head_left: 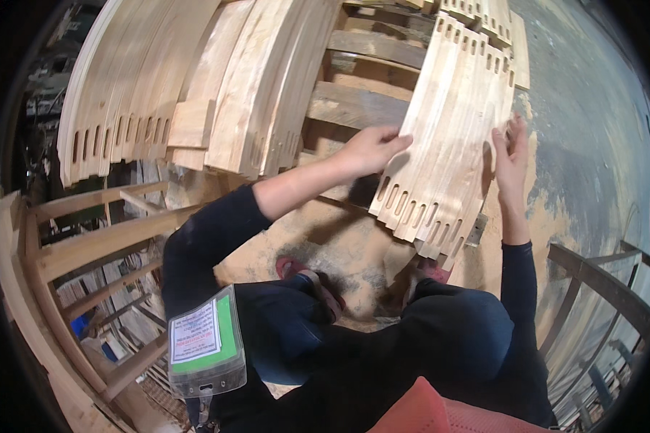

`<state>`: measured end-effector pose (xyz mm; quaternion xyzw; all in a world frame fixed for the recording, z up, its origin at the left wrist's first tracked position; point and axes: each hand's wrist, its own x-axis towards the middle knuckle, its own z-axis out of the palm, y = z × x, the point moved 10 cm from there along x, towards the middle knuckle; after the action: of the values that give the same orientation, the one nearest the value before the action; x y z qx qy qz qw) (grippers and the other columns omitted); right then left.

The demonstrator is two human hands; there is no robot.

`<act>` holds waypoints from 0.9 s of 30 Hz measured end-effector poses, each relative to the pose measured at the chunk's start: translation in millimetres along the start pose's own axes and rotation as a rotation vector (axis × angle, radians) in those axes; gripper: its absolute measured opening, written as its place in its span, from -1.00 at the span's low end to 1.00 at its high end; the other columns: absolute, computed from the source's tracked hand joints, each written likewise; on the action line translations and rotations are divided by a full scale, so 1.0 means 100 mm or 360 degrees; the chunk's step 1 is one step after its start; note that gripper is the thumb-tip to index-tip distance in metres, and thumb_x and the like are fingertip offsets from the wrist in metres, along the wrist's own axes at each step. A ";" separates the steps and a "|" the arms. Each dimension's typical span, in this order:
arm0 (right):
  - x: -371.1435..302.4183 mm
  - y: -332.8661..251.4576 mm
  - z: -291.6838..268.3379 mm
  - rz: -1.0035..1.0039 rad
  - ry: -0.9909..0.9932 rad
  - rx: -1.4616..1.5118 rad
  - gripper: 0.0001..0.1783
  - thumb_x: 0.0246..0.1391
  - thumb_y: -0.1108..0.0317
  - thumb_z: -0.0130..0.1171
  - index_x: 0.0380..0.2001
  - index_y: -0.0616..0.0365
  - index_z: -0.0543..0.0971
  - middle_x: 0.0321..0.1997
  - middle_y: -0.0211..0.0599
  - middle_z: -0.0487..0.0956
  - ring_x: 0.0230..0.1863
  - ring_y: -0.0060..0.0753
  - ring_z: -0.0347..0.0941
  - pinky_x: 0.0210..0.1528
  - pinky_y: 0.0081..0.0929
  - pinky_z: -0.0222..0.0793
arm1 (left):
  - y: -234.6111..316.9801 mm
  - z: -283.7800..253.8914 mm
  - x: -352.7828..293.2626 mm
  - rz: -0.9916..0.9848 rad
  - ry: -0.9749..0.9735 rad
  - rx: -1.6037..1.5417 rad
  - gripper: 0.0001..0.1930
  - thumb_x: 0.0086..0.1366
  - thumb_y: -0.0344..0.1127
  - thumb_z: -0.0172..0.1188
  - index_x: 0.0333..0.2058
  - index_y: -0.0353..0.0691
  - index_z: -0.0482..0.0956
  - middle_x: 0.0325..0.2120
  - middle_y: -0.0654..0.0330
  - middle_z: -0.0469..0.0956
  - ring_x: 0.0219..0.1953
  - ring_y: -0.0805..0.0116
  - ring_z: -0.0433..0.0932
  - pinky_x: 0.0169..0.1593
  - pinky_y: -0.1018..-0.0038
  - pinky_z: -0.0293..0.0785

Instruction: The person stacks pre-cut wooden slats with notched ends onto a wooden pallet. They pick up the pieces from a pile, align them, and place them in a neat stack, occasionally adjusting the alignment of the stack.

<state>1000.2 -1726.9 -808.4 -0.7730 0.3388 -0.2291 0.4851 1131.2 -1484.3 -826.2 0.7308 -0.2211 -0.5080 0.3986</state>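
A row of pale wooden slats [451,108] lies side by side before me, each with a rounded slot near its end. Their near ends are uneven. At the left edge of this row is my left hand [372,150], its thumb stretched toward the outer slat and its other fingers partly hidden. My right hand [511,155] is beside the right edge, upright, fingers apart and nothing in them. Neither hand is wrapped round a slat.
A larger stack of slotted boards [144,86] stands at the far left, with a short wood block [192,124] against it. Under the slats is a wooden pallet [361,101]. A wooden frame [108,238] rises at left, and a dark metal frame [599,278] stands at right. Sawdust covers the floor [354,252].
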 end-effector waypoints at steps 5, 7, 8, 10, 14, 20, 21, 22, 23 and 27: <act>0.09 -0.95 0.48 -0.0354 -0.0258 0.0054 -0.26 0.23 0.14 0.17 0.39 0.02 0.16 0.35 0.09 0.27 0.36 0.00 0.22 0.34 -0.15 0.19 | -0.70 -0.30 -1.24 -0.0254 0.0041 -0.0749 -0.49 0.44 -0.07 0.05 0.18 -0.34 0.42 0.04 0.12 0.53 0.11 0.33 0.46 0.24 0.38 0.35; 0.06 -1.22 0.79 -0.0438 -0.0491 0.0089 -0.26 0.22 0.10 0.18 0.39 -0.01 0.17 0.33 0.08 0.31 0.34 -0.01 0.27 0.30 -0.16 0.25 | -0.96 -0.63 -1.62 -0.0149 0.0291 -0.1006 -0.53 0.43 -0.10 0.06 0.13 -0.36 0.44 0.04 0.08 0.52 0.13 0.26 0.46 0.27 0.33 0.34; 0.04 -1.33 0.99 -0.0477 -0.0619 0.0116 -0.25 0.21 0.08 0.19 0.39 -0.02 0.17 0.32 0.06 0.32 0.32 -0.02 0.29 0.28 -0.16 0.28 | -1.04 -0.80 -1.78 -0.0072 0.0431 -0.1171 -0.55 0.43 -0.11 0.08 0.10 -0.37 0.46 0.04 0.04 0.51 0.14 0.21 0.46 0.28 0.31 0.34; -0.08 -1.55 1.49 -0.0333 -0.0935 0.0092 -0.21 0.18 0.02 0.20 0.38 0.01 0.17 0.31 0.07 0.34 0.31 -0.03 0.31 0.28 -0.20 0.29 | -1.27 -1.04 -2.01 -0.0040 0.0698 -0.1604 -0.65 0.34 -0.14 0.22 -0.07 -0.32 0.54 -0.07 0.03 0.56 0.10 0.19 0.48 0.28 0.28 0.37; -0.32 -1.98 2.40 -0.0214 -0.1410 0.0212 -0.10 0.12 -0.01 0.22 0.37 0.24 0.12 0.32 0.19 0.30 0.33 -0.04 0.29 0.31 -0.30 0.24 | -1.39 -1.24 -2.15 0.0007 0.0985 -0.1820 -0.56 0.34 -0.15 0.21 -0.03 -0.42 0.39 -0.03 -0.11 0.38 0.13 0.06 0.39 0.31 0.21 0.36; -0.16 -1.97 3.35 -0.0081 -0.1297 0.0547 -0.12 0.05 0.03 0.24 0.29 0.41 0.23 0.23 0.14 0.40 0.21 -0.06 0.38 0.18 -0.30 0.34 | -1.36 -1.29 -2.08 0.0198 0.0937 -0.2000 -0.48 0.31 -0.16 0.23 0.01 -0.47 0.29 -0.06 -0.09 0.29 0.13 0.01 0.32 0.35 0.10 0.31; -0.24 -2.05 3.42 -0.0045 -0.1391 0.0649 -0.14 0.09 0.05 0.22 0.28 0.44 0.21 0.25 0.13 0.39 0.23 -0.07 0.36 0.19 -0.32 0.33 | -1.39 -1.34 -2.13 0.0198 0.1023 -0.1941 -0.48 0.30 -0.15 0.24 0.01 -0.46 0.30 -0.06 -0.07 0.29 0.13 0.02 0.32 0.35 0.10 0.31; -0.27 -2.05 3.47 -0.0011 -0.1456 0.0740 -0.16 0.12 0.06 0.19 0.28 0.47 0.20 0.27 0.12 0.38 0.25 -0.08 0.35 0.20 -0.34 0.32 | -1.36 -1.36 -2.12 0.0204 0.1077 -0.1878 -0.48 0.29 -0.15 0.25 0.00 -0.45 0.30 -0.06 -0.05 0.30 0.13 0.03 0.32 0.35 0.11 0.31; -0.23 -2.10 3.45 -0.0141 -0.1311 0.0736 -0.16 0.12 0.01 0.18 0.25 0.46 0.22 0.22 0.11 0.44 0.24 -0.08 0.36 0.24 -0.31 0.29 | -1.29 -1.34 -2.08 0.0196 0.1082 -0.1818 -0.50 0.30 -0.14 0.26 0.00 -0.39 0.31 -0.07 0.01 0.30 0.09 0.07 0.33 0.34 0.15 0.33; -0.55 -1.87 3.41 0.0478 -0.1458 0.0621 -0.21 0.10 -0.10 0.17 0.19 0.31 0.33 0.00 -0.02 0.54 -0.10 -0.26 0.47 -0.23 -0.32 0.40 | -1.41 -1.38 -2.16 0.0035 0.1245 -0.1823 -0.57 0.31 -0.16 0.26 -0.01 -0.32 0.37 -0.14 0.09 0.34 0.00 0.20 0.37 0.25 0.22 0.41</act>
<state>1253.3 -1426.9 -785.3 -0.6320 0.1499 0.1461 0.7461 1162.9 -1195.9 -794.9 0.5324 0.2345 -0.2398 0.7772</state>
